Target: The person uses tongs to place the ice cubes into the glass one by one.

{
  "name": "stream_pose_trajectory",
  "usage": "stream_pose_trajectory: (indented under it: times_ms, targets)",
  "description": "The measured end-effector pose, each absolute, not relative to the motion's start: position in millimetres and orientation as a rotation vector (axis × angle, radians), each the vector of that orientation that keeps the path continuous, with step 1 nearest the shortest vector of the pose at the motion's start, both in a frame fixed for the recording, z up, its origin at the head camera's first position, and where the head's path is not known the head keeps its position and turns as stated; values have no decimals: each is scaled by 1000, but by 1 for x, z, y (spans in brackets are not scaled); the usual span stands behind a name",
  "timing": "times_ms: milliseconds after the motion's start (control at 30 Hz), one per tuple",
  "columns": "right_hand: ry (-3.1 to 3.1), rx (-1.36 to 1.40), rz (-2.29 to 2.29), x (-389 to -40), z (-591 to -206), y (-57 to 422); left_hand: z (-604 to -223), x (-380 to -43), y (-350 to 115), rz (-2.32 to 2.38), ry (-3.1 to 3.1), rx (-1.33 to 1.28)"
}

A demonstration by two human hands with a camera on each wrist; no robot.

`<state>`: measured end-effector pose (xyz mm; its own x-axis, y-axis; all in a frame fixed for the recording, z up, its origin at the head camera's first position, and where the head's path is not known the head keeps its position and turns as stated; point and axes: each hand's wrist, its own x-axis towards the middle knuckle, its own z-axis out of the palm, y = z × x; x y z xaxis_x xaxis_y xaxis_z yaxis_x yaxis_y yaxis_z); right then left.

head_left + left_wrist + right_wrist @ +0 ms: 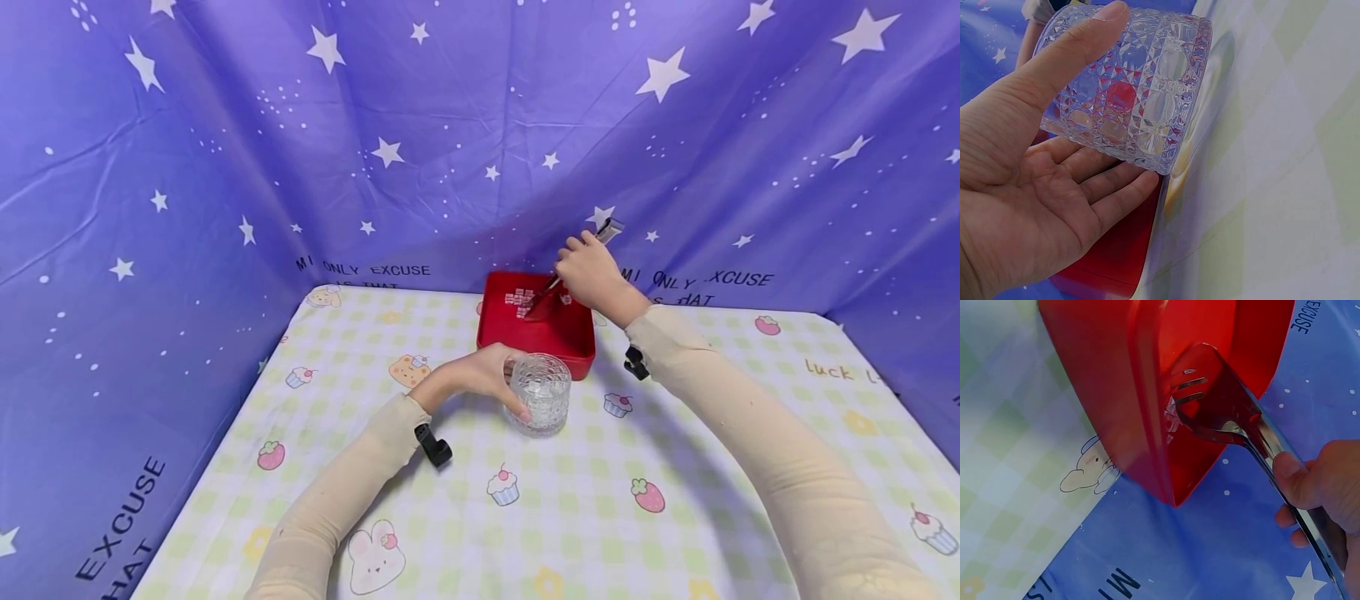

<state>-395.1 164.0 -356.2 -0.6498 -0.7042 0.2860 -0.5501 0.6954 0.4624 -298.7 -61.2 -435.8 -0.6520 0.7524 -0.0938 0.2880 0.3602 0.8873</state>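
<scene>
My left hand (491,375) holds a clear cut-glass tumbler (542,396) that stands on the table in front of the red tray. In the left wrist view the thumb lies across one side of the glass (1147,81) and the fingers are along the other. My right hand (592,271) grips metal tongs (551,283) by their arms, slanted down into the red tray (570,333). The slotted end of the tongs (1216,394) is inside the tray, beside small clear pieces (1172,419) that look like ice cubes. Several such pieces (517,298) lie on the tray floor.
A pale green-and-white checked cloth (562,533) with printed cupcakes and strawberries covers the table. Behind it and to the left hangs a purple star-patterned curtain (450,108). The tray stands near the table's back edge. Each sleeve carries a black strap mount (432,446).
</scene>
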Motion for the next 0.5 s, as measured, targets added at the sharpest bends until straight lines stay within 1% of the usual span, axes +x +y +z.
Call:
stream_pose_trajectory:
  times_ms: [500]
  targets:
    - [-2412, 965, -403, -395, -360, 165, -435, -298, -61, 1237, 2136, 926]
